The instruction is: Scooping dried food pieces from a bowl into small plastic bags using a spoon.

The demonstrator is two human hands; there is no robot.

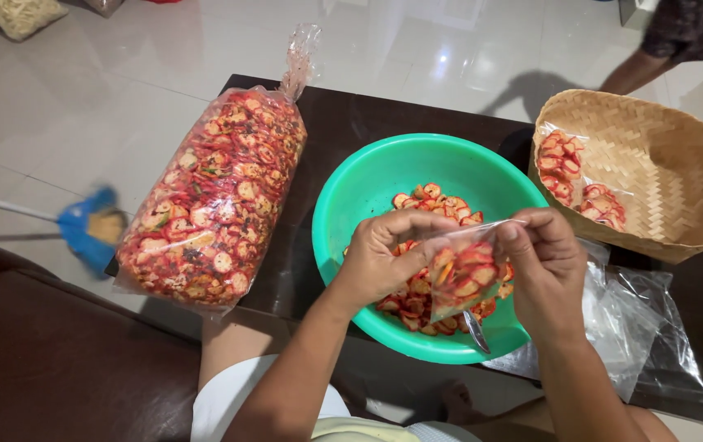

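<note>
Both hands are up over the green basin (351,196): left hand (384,258) and right hand (546,266) each pinching the top edge of a small clear bag (464,274) of red chips, held between them. It hangs mouth-up, long axis tilted, its bottom corner dipping toward the loose chips (433,200) in the basin. A metal spoon (476,331) sits just beneath. Left on the dark counter (351,115) lies a big filled bag (212,200), lengthwise away from us; right, a woven basket (662,164) holding two small packed bags (562,168); empty plastic bags (630,327) by the right wrist.
</note>
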